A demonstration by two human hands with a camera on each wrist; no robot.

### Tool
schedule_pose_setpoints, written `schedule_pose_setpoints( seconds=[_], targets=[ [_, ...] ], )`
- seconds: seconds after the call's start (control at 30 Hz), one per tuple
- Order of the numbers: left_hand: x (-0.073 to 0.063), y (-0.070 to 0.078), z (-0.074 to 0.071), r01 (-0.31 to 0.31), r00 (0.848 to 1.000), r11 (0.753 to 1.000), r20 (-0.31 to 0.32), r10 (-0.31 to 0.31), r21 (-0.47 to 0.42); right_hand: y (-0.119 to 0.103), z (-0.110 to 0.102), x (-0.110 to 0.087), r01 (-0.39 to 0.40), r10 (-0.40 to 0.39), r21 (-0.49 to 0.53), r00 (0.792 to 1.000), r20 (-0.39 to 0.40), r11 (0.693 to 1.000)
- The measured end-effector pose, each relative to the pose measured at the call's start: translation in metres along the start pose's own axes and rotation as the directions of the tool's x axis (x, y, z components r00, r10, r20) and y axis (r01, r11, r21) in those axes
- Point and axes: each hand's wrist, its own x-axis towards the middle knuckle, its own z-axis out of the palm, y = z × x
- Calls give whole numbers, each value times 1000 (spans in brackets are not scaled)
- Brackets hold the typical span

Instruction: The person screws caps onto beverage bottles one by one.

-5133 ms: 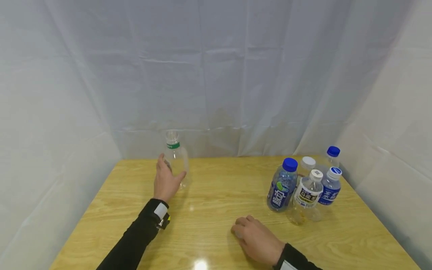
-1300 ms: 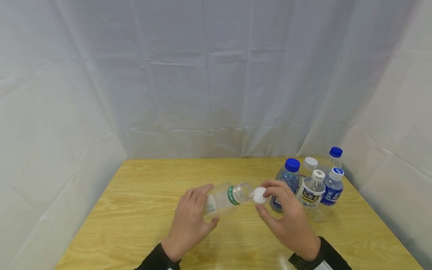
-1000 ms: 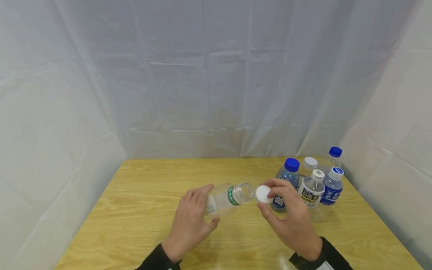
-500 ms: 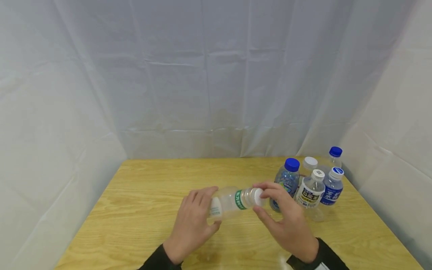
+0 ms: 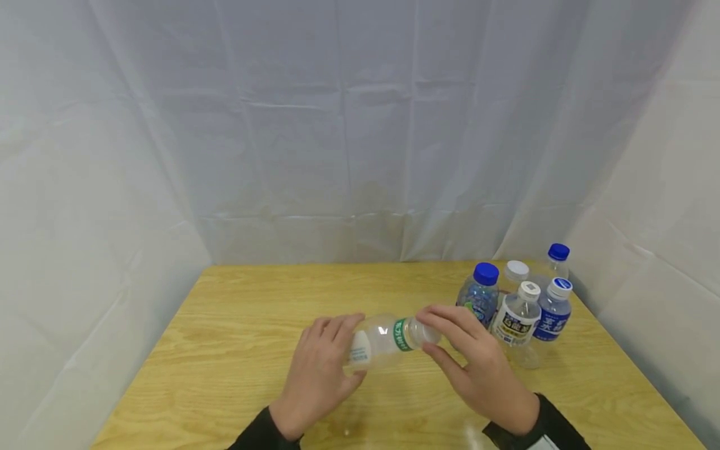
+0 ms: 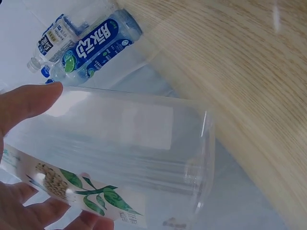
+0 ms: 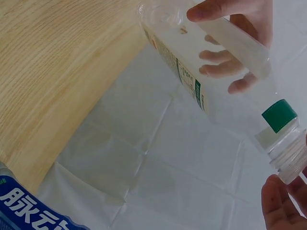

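Observation:
My left hand (image 5: 317, 365) grips a clear plastic bottle (image 5: 382, 342) round its body, thumb on the near side. The bottle lies nearly level above the table, its mouth to the right, with a green band (image 5: 402, 335) round its neck. At the mouth, the thumb and fingers of my right hand (image 5: 484, 372) pinch the white cap (image 5: 431, 334), which sits over the opening. In the left wrist view the bottle's base and leaf-printed label (image 6: 96, 194) show. Fingers (image 7: 274, 203) of my right hand surround the bottle's neck in the right wrist view, hiding most of the cap.
Several capped bottles stand grouped at the table's right: a blue-capped bottle (image 5: 478, 297) nearest my right hand, a white-labelled bottle (image 5: 514, 322), and a blue-labelled bottle (image 5: 552, 312) among them. White sheeting (image 5: 360, 156) hangs behind and beside the wooden table (image 5: 236, 325).
The bottle stood upright at the table's back left at first; my left hand brought it to the middle. My right hand moved the cap from beside the mouth onto it.

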Motion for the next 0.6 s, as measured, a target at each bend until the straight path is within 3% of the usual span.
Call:
schedule_pose_setpoints(
  seconds=[0.3, 0.6],
  targets=[
    [0, -2, 0, -2, 1000, 1000, -1, 2, 12, 2, -9, 0, -26, 28, -21, 993, 113, 999],
    [0, -3, -1, 22, 999, 1000, 43, -21, -15, 6, -11, 0, 39, -45, 48, 988, 145, 998]
  ],
)
